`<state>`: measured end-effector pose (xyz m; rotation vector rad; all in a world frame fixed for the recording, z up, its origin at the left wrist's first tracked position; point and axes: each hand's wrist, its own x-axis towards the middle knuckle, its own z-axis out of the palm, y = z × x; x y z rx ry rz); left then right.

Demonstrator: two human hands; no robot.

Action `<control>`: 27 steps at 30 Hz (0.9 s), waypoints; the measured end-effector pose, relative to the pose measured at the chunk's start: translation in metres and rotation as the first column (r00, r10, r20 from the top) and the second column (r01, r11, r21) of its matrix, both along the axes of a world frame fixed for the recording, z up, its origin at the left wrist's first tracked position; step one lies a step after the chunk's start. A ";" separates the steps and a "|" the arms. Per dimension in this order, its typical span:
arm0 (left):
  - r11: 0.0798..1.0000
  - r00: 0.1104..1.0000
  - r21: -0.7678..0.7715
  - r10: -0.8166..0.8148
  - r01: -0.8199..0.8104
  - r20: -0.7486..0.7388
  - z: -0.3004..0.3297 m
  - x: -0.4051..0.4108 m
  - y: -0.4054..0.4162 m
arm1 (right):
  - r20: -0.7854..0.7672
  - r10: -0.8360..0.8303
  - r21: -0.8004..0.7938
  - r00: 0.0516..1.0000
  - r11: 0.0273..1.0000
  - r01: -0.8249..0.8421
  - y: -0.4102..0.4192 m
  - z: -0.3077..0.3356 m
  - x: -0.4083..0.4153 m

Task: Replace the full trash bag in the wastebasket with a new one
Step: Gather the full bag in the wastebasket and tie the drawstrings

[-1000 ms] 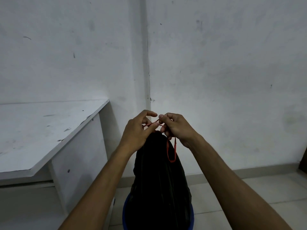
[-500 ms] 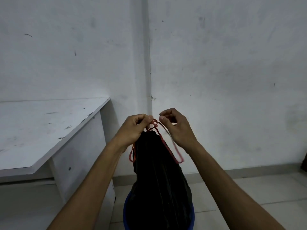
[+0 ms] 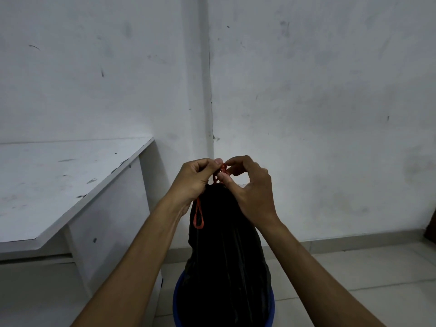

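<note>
The black trash bag (image 3: pixel 221 251) stands gathered in the blue wastebasket (image 3: pixel 175 300). The left hand (image 3: pixel 191 180) and right hand (image 3: pixel 250 187) each pinch the red drawstring (image 3: pixel 221 169), apparently knotting it. The soft, slack film probably lifts best by its cinched neck

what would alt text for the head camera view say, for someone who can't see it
Two hands, left hand and right hand, pinch a red drawstring at the gathered top of a black trash bag. The bag stands in a blue wastebasket beside a white desk, against a scuffed white wall.
</note>
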<state>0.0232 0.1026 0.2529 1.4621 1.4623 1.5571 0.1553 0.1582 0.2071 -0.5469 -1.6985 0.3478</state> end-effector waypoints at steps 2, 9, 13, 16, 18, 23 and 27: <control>1.000 1.000 0.000 0.002 -0.002 -0.004 0.000 0.000 0.000 | 0.016 -0.011 0.026 1.000 1.000 0.010 0.002 0.001 0.000; 0.999 0.996 0.035 0.028 -0.025 -0.085 -0.003 -0.004 0.002 | 0.078 -0.087 0.140 0.993 0.987 0.076 0.008 0.001 0.004; 0.991 0.965 0.096 0.111 -0.090 -0.236 -0.005 -0.009 0.002 | 0.126 -0.082 0.165 0.989 0.985 0.060 0.012 0.004 0.007; 0.988 0.950 0.126 0.120 -0.087 -0.288 -0.007 -0.012 0.004 | 0.160 -0.001 0.092 0.987 0.996 -0.014 0.015 0.006 0.009; 0.986 0.932 0.135 0.134 -0.093 -0.338 -0.009 -0.016 0.006 | 0.135 0.085 -0.007 0.987 0.996 -0.085 0.017 0.005 0.013; 0.983 0.911 0.084 0.182 -0.163 -0.369 -0.022 -0.044 0.001 | 0.010 0.114 -0.229 0.993 0.967 -0.109 0.041 -0.009 0.033; 0.965 0.872 0.073 0.260 -0.253 -0.414 -0.040 -0.064 0.000 | 0.047 0.057 -0.352 0.997 0.935 -0.037 0.057 -0.032 0.043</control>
